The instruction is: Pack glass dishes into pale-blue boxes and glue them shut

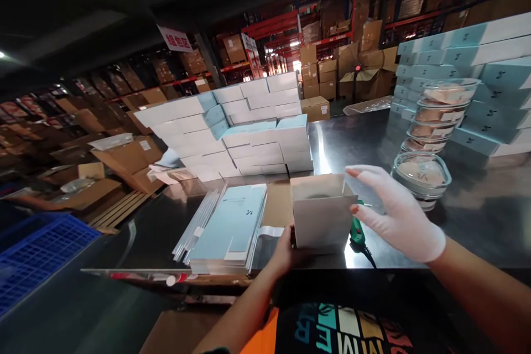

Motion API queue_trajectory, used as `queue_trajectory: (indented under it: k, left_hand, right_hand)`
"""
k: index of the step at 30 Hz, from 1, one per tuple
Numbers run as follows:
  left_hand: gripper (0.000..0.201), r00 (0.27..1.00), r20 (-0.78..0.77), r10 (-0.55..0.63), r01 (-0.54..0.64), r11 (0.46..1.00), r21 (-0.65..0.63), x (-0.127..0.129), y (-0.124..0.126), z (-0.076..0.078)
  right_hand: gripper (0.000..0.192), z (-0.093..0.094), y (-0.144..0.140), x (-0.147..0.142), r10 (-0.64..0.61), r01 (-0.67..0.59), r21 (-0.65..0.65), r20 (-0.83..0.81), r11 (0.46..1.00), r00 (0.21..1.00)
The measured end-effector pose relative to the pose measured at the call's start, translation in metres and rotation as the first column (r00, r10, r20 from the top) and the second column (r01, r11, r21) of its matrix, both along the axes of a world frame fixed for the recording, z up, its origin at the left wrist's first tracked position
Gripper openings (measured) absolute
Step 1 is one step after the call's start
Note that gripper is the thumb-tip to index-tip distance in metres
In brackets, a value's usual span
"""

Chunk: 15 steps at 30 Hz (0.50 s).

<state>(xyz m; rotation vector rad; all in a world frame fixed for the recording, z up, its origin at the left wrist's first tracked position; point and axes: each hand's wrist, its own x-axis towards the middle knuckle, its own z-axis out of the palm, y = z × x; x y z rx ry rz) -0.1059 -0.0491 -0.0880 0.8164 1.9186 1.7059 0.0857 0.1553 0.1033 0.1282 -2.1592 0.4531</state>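
An open white cardboard box [324, 224] stands at the table's front edge, its top open toward me. My bare left hand [284, 251] grips the box at its lower left side; most of its fingers are hidden behind it. My right hand [394, 213], in a white glove with bare fingertips, is at the box's upper right edge. Its thumb and fingers are spread apart, and I cannot tell whether they touch the edge. Behind the box, partly covered, lies a green tool [357, 232] with a black cord. To the left is a pile of flat light-blue cartons [232, 221].
White and light-blue boxes [257, 138] are stacked at the back. Lidded glass containers [421, 171] stand in a tall pile on the right, before more stacked boxes [498, 88]. A blue crate [45, 254] is at the left. The metal table [352, 138] reflects light.
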Motion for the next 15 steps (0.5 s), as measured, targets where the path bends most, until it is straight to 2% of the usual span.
queue_trajectory:
  k: [2, 4, 7, 8, 10, 12, 13, 15]
  left_hand:
    - [0.093, 0.999, -0.042, -0.006, 0.007, 1.000, 0.029, -0.002, -0.001, -0.006]
    - [0.100, 0.996, -0.092, 0.005, 0.007, 0.991, 0.132, -0.003, -0.003, -0.009]
    - [0.096, 0.968, -0.218, 0.127, -0.051, 0.944, 0.327, -0.004, -0.006, 0.000]
    - [0.087, 0.949, -0.272, 0.159, -0.052, 0.931, 0.362, -0.004, -0.006, 0.007]
    - [0.068, 0.910, -0.378, 0.171, -0.020, 0.928, 0.372, -0.002, -0.003, 0.024]
    - [0.060, 0.878, -0.430, 0.211, -0.033, 0.922, 0.386, 0.001, 0.003, 0.038]
    - [0.060, 0.863, -0.424, 0.272, -0.077, 0.903, 0.423, 0.003, 0.006, 0.043]
    - [0.063, 0.829, -0.380, 0.411, -0.174, 0.834, 0.523, 0.005, 0.010, 0.043]
  right_hand:
    - [0.059, -0.032, 0.005, 0.003, -0.047, 0.044, -0.158, -0.013, 0.986, 0.999]
    - [0.071, -0.066, 0.006, 0.002, -0.066, 0.075, -0.319, 0.037, 0.945, 0.997]
    - [0.085, -0.103, -0.007, -0.010, 0.068, -0.001, -0.517, 0.110, 0.856, 0.992]
    - [0.088, -0.109, -0.014, -0.016, 0.145, -0.057, -0.589, 0.104, 0.806, 0.984]
    - [0.087, -0.111, -0.027, -0.031, 0.261, -0.154, -0.740, 0.031, 0.655, 0.965]
    - [0.075, -0.106, -0.036, -0.049, 0.252, -0.146, -0.849, -0.015, 0.508, 0.968]
    - [0.067, -0.103, -0.040, -0.057, 0.192, -0.095, -0.880, -0.004, 0.466, 0.981]
    - [0.053, -0.098, -0.042, -0.071, 0.041, 0.015, -0.887, 0.039, 0.461, 0.998]
